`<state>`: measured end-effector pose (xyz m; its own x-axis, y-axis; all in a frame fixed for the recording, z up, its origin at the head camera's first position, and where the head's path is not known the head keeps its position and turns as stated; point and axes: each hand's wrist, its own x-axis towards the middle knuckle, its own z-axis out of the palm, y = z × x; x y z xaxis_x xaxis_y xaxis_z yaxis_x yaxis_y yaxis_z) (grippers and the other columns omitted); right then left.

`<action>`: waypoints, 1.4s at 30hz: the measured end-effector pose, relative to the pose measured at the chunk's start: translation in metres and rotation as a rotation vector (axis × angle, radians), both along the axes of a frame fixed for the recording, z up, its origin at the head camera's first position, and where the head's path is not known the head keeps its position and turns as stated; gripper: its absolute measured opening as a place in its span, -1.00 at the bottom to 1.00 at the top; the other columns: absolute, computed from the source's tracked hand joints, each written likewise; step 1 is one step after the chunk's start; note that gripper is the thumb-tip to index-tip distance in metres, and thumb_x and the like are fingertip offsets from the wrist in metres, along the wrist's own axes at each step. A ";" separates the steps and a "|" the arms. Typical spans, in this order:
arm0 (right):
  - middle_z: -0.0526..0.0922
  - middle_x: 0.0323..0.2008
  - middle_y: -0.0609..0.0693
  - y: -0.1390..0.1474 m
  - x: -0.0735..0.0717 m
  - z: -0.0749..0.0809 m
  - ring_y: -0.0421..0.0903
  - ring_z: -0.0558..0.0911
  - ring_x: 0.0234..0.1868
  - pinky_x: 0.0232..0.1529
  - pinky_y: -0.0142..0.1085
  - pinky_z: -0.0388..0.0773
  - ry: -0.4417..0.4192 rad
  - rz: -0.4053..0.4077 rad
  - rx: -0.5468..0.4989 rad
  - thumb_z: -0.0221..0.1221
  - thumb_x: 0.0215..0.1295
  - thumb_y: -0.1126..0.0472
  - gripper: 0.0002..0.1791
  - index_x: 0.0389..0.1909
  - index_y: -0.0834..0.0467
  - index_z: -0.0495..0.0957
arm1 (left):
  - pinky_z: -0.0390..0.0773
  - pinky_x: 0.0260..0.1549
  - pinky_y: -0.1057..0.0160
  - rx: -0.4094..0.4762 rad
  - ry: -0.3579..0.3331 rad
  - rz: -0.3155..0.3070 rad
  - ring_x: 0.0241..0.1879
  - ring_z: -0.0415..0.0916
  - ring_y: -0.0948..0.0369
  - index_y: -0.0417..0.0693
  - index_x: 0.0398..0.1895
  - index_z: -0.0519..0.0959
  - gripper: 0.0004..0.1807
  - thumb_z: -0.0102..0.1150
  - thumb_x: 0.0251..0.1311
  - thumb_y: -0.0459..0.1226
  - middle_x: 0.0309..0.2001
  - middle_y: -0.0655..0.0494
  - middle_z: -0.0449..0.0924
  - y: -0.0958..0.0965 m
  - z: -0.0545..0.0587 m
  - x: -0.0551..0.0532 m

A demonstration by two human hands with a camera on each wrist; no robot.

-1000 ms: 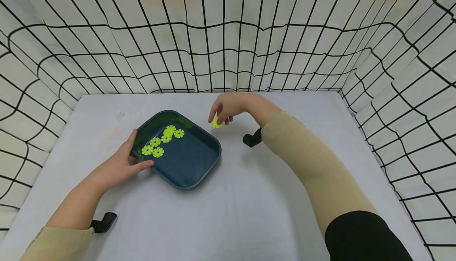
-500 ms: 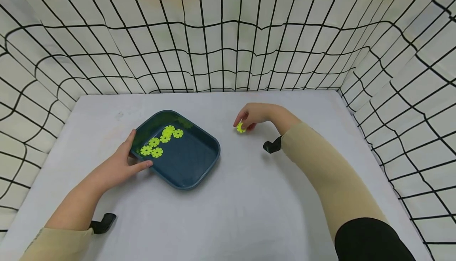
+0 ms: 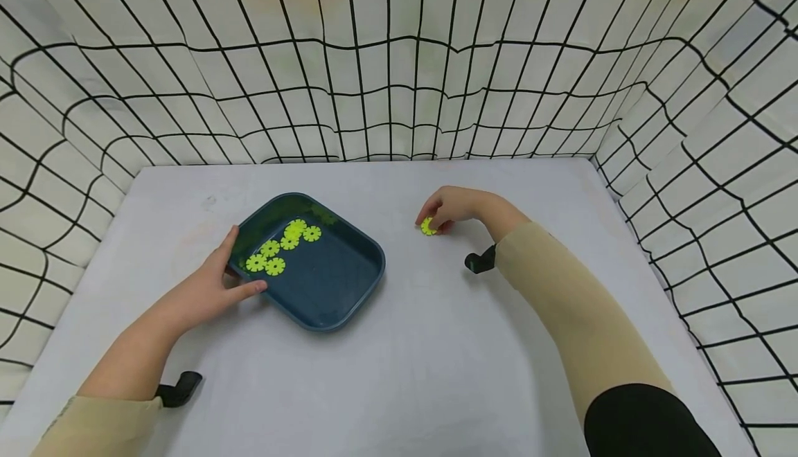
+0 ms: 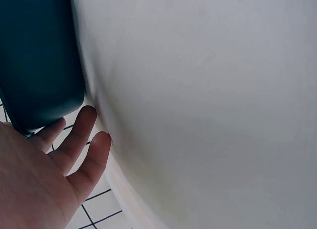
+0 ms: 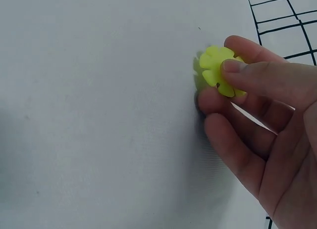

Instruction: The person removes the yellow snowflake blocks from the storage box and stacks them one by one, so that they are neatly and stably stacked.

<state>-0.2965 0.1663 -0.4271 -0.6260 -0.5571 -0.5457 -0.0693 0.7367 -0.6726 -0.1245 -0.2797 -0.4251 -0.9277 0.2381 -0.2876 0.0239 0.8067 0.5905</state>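
My right hand (image 3: 454,208) pinches a yellow flower-shaped plastic disc (image 3: 427,226) between thumb and fingers, just over the white tabletop right of the tray. The right wrist view shows the thumb flat on the face of the notched disc (image 5: 213,66), with its shadow close by. At the left corner of a dark blue tray (image 3: 337,284), my left hand (image 3: 208,291) holds the rim, thumb on the near side and fingers on the far left side. Several matching yellow discs (image 3: 275,266) lie in the tray's left part, some overlapping. Fingers (image 4: 84,125) beside the tray's outer wall show in the left wrist view.
The table (image 3: 399,388) has a white cover. Black netting (image 3: 399,62) over pale sheeting rises behind its far edge and along both sides. Black wrist mounts (image 3: 480,261) stick out from both forearms near the tabletop.
My right hand has moved right and slightly nearer, away from the tray, with the yellow disc still pinched; it slowed over the last half second. The left hand and tray stay in place.
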 end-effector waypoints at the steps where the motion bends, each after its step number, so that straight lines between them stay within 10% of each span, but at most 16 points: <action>1: 0.61 -0.17 0.05 0.000 0.000 0.000 -0.06 0.59 -0.25 -0.14 -0.28 0.56 0.007 0.009 0.002 0.21 0.32 0.31 -0.75 -0.07 0.00 0.74 | 0.06 0.20 -0.45 -0.001 -0.001 -0.001 0.45 -0.29 -0.41 0.00 0.53 -0.62 0.29 0.24 0.24 0.15 0.51 -0.46 -0.42 0.000 0.000 0.000; 42: 0.57 -0.26 0.01 -0.007 0.009 -0.003 -0.10 0.56 -0.33 -0.26 -0.30 0.52 0.185 0.045 0.068 0.26 0.29 0.29 -0.77 -0.10 -0.02 0.75 | 0.14 0.16 -0.45 0.010 -0.010 -0.027 0.40 -0.09 -0.44 0.03 0.54 -0.61 0.29 0.25 0.24 0.13 0.51 -0.46 -0.37 -0.002 0.001 -0.004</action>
